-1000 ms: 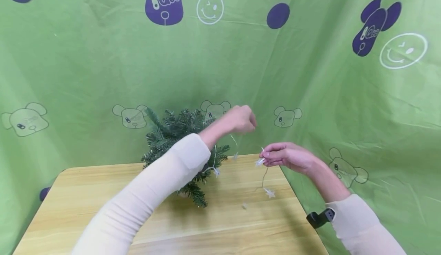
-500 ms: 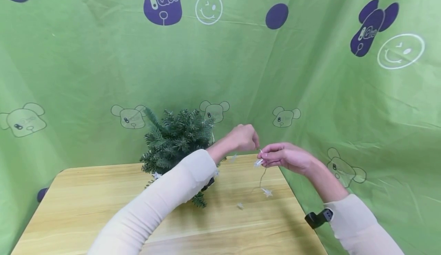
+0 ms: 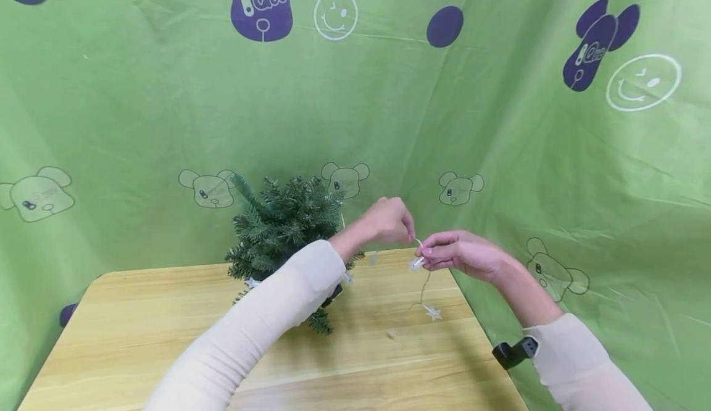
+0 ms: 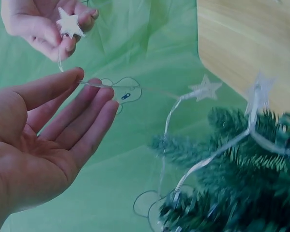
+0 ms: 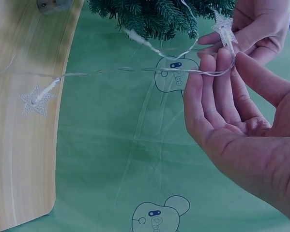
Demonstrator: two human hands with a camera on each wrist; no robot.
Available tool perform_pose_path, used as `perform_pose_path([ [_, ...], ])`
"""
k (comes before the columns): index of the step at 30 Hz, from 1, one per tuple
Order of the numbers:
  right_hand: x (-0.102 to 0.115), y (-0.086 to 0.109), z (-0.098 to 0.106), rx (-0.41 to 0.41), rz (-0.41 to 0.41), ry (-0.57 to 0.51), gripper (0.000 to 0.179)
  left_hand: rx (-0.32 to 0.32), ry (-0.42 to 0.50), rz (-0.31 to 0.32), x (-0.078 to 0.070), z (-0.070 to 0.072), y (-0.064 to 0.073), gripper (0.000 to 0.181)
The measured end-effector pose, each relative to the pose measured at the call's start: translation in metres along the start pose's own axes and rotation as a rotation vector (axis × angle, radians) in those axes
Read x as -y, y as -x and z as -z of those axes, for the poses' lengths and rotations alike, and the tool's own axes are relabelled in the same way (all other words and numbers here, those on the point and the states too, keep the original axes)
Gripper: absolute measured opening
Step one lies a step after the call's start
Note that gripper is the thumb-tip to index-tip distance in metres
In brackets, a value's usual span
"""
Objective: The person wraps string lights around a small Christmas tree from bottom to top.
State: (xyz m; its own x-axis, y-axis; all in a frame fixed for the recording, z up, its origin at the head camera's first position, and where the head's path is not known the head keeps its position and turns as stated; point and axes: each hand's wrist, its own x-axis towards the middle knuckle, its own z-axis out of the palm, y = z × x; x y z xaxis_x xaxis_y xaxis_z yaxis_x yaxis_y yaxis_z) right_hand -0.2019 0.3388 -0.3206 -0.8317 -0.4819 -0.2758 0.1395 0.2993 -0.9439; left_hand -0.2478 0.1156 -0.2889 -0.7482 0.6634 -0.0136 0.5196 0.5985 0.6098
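Note:
A string of star-shaped fairy lights runs from a small artificial Christmas tree [image 3: 291, 226] to both hands. My left hand [image 3: 387, 220], right of the tree, pinches the clear wire [image 4: 103, 86] between thumb and forefinger. Close beside it, my right hand [image 3: 466, 253] pinches the wire near a star light [image 5: 225, 28], which stands up from its fingertips. Below the right hand, more wire hangs with another star light [image 3: 433, 313]. In the left wrist view, a star light [image 4: 205, 88] hangs on the stretch between left hand and tree. My left forearm hides the tree's lower right part.
The tree stands on a wooden table [image 3: 166, 312] whose right edge runs below the right hand. Green printed cloth [image 3: 389, 90] hangs behind and to the right. A black device [image 3: 515, 352] sits at the right sleeve's cuff.
My left hand has come down from higher up to just beside the right hand and now pinches the wire near it. The right hand has hardly moved.

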Motion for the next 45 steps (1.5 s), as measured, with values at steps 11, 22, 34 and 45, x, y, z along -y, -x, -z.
perform_pose_path([
  [11, 0.003, 0.002, -0.001, -0.029, -0.006, 0.036, 0.021, -0.012, -0.044, -0.080, -0.003, 0.033, 0.006, 0.006],
  [22, 0.007, 0.009, 0.003, 0.010, -0.010, 0.116, 0.030, -0.191, -0.056, -0.056, 0.000, 0.079, 0.017, 0.007],
  [34, 0.010, 0.013, 0.004, 0.074, -0.011, 0.066, 0.022, -0.321, -0.061, -0.001, 0.001, 0.122, 0.026, 0.008],
  [45, 0.017, 0.016, 0.005, 0.052, 0.020, 0.019, 0.017, -0.347, -0.147, 0.043, -0.003, 0.142, 0.029, 0.011],
])
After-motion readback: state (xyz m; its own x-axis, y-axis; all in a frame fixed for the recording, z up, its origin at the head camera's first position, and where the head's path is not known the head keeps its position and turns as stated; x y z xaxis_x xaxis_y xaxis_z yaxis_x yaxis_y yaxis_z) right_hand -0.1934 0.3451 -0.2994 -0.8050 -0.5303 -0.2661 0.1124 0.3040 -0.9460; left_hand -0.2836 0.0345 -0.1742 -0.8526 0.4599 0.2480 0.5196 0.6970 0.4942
